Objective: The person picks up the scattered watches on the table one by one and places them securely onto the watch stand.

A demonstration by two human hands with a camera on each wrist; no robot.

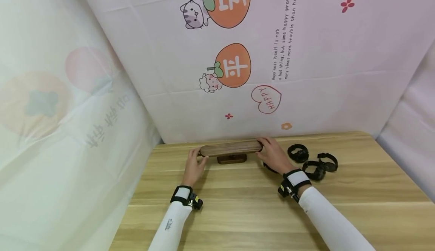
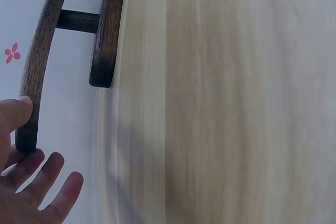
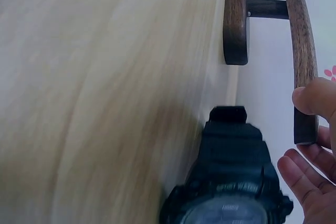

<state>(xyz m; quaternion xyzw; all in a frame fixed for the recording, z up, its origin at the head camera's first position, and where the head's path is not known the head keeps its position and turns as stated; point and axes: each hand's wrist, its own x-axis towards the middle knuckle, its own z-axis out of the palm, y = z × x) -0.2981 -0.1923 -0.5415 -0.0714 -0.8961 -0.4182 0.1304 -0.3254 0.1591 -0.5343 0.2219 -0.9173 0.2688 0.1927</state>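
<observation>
A dark wooden T-shaped display stand stands near the back of the table. Its long, slightly bowed bar sits on a short post above a small oblong base. My left hand pinches the bar's left end, its thumb on the near face and the other fingers about the tip. At the opposite end, my right hand grips the bar between thumb and fingers. A black sport watch lies close below the right hand, mostly covered by it in the head view.
Several black watches lie to the right of the stand, among them one watch alone and two close together, a watch and its neighbour. A printed white cloth hangs right behind the wood-grain table; more cloth flanks both sides.
</observation>
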